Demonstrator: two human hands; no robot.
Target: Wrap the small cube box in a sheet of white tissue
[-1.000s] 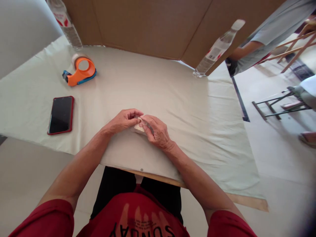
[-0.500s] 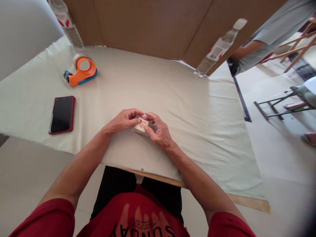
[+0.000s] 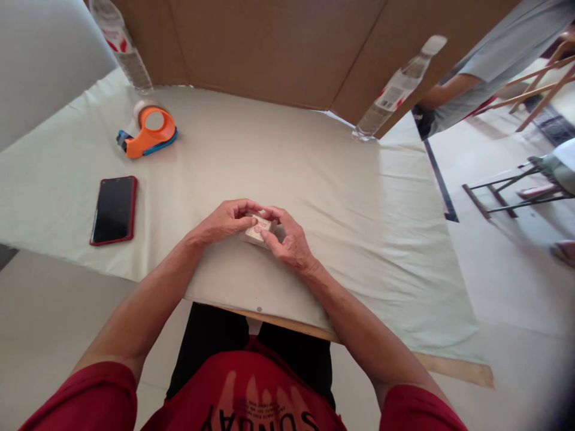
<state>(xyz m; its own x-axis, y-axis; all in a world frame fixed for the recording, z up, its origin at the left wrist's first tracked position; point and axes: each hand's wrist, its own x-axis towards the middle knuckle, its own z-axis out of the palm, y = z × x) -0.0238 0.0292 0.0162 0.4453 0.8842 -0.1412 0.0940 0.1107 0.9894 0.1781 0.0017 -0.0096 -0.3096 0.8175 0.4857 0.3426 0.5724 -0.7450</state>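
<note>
Between my two hands, near the front edge of the table, is a small pale box-shaped pack with red print on its top (image 3: 259, 226). My left hand (image 3: 229, 218) grips its left side, the thumb on the top face and the fingers curled along the far side. From the right, my right hand (image 3: 287, 239) closes round the pack, its thumb on the near right part of the top and its fingers bent over the far side. The fingertips of both hands meet behind it. Its far and right sides are partly hidden by the fingers.
On the left of the cloth-covered table (image 3: 278, 155) lie a red-cased phone (image 3: 114, 209) and an orange tape dispenser (image 3: 153, 131). Bottles stand at the back left (image 3: 123, 51) and back right (image 3: 398, 90) against a cardboard panel (image 3: 269, 48). A person's arm (image 3: 453, 90) shows beyond it.
My right thumb has shifted slightly left over the top of the pack, and the fingertips of both hands have drawn together behind it. Otherwise the scene is unchanged.
</note>
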